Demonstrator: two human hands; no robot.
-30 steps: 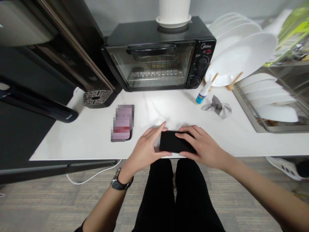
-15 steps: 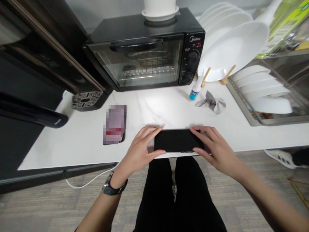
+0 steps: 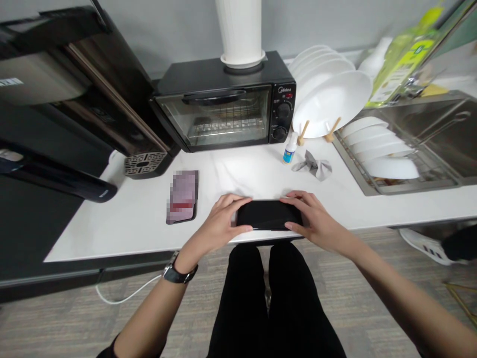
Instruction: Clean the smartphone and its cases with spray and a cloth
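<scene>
A black phone (image 3: 269, 215) lies sideways at the front edge of the white counter (image 3: 130, 219), its dark face up. My left hand (image 3: 219, 219) grips its left end between thumb and fingers, and a watch is on that wrist. The right end is held the same way by my right hand (image 3: 311, 219). To the left, a second phone-like item with a blurred purple surface (image 3: 182, 194) rests on the counter. Behind the right hand are a small spray bottle (image 3: 289, 150) and a crumpled grey cloth (image 3: 313, 166).
A black toaster oven (image 3: 227, 117) stands at the back, bearing a white pot (image 3: 240, 30). A dark dispenser (image 3: 145, 161) is at left. White plates (image 3: 331, 102) stand in a rack, beside a sink with bowls (image 3: 387, 149). Someone's shoe (image 3: 425, 244) is at right.
The view has tilted up, showing more of the wall and pot. My right hand appears slightly nearer my left, both still on the black phone.
</scene>
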